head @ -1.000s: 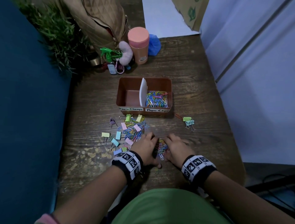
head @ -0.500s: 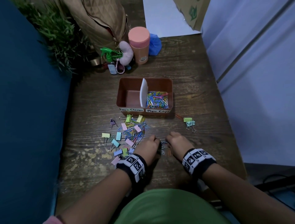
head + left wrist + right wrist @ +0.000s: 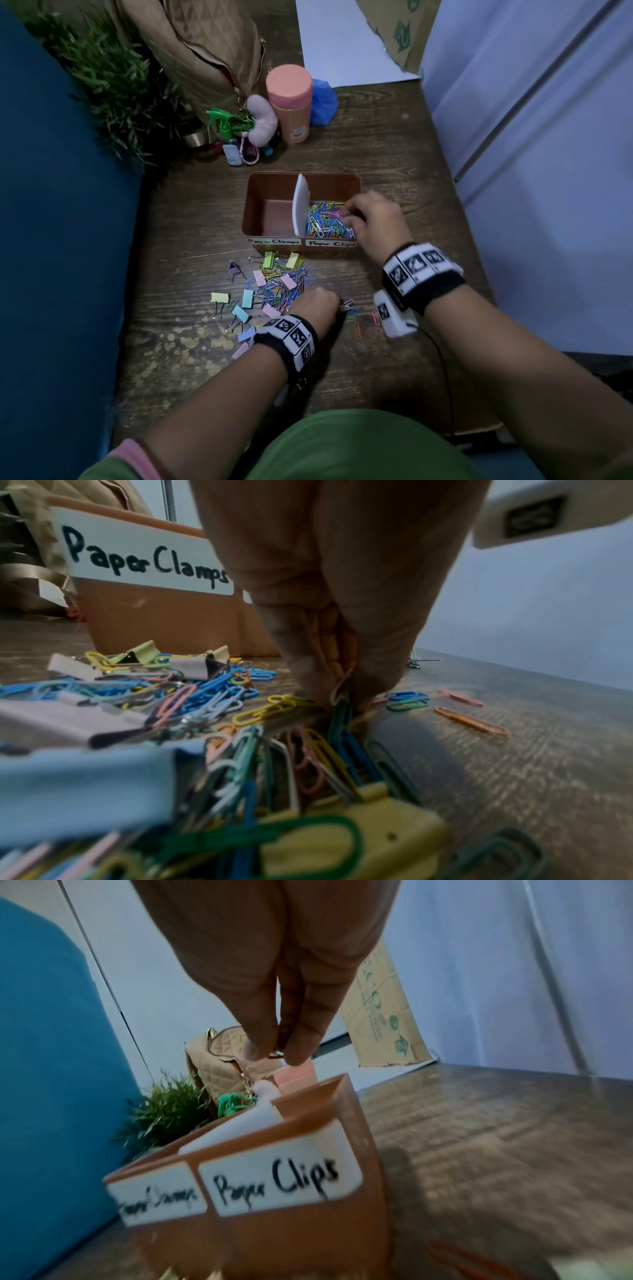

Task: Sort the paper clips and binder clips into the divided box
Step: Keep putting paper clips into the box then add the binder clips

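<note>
The brown divided box [image 3: 305, 174] stands mid-table with a white divider [image 3: 301, 205]. Its right compartment, labelled Paper Clips [image 3: 281, 1183], holds coloured paper clips [image 3: 325, 224]; the left one, labelled Paper Clamps [image 3: 143, 564], shows a bare floor. My right hand [image 3: 346, 214] hovers over the right compartment, thumb and finger [image 3: 294, 1047] pinching a few paper clips. A mixed pile of paper clips and pastel binder clips [image 3: 274, 287] lies in front of the box. At its right edge my left hand [image 3: 339, 305] pinches a bunch of paper clips [image 3: 341, 693] on the table.
A few loose paper clips [image 3: 358, 330] lie right of the left hand. Behind the box are a pink-lidded tumbler [image 3: 289, 102], a quilted handbag [image 3: 205, 44] with keychains, a plant [image 3: 102, 78] and a blue bag [image 3: 323, 102]. A blue surface [image 3: 51, 240] borders the table's left.
The right hand rose from the pile and moved forward over the box's right compartment with paper clips. The left hand stayed at the pile and closed on a bunch of clips.
</note>
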Demonstrator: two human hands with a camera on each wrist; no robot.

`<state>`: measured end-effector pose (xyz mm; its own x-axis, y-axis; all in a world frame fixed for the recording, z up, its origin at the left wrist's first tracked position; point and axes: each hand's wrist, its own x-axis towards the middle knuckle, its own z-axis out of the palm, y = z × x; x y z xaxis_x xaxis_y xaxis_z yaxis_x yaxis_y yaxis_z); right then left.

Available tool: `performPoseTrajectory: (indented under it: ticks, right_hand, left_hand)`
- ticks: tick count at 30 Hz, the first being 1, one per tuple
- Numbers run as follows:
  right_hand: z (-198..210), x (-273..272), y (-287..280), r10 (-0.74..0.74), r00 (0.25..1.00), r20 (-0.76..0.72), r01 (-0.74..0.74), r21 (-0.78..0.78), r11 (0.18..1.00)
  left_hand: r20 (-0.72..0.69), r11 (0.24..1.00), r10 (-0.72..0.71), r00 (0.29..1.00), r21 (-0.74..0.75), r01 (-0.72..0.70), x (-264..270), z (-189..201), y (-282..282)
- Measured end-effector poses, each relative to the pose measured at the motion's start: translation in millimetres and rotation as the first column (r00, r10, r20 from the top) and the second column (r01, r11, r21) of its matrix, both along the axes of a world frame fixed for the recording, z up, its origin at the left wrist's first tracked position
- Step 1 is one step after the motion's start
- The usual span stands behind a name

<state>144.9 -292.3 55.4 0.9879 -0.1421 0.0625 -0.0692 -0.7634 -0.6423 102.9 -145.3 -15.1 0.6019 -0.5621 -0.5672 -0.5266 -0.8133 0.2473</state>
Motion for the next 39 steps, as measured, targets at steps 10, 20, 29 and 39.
performPoseTrajectory:
  ticks: [10, 20, 29, 39]
  right_hand:
    - [-19.8, -37.4, -13.1, -0.029, 0.999, -0.026, 0.029, 0.010, 1.000]
    - [-92.5, -119.4, 10.4, 0.071, 0.822, -0.566, -0.160, -0.109, 0.981]
    - [-94.0, -92.7, 40.9, 0.368, 0.801, -0.472, -0.433, -0.033, 0.901]
    - [-94.1, -87.4, 55.6, 0.441, 0.724, -0.531, -0.599, -0.165, 0.784]
  left_hand:
    - [-0.082, 0.976, 0.172, 0.982, -0.119, -0.181, 9.6, -1.1, 13.6]
    - [-0.085, 0.862, 0.396, 0.915, -0.310, -0.401, 35.5, 11.4, 29.2]
    - [0.004, 0.775, 0.435, 0.900, -0.511, -0.372, 93.7, 67.3, 10.4]
    - [0.110, 0.849, 0.387, 0.916, -0.431, -0.307, 122.9, 74.2, -22.0]
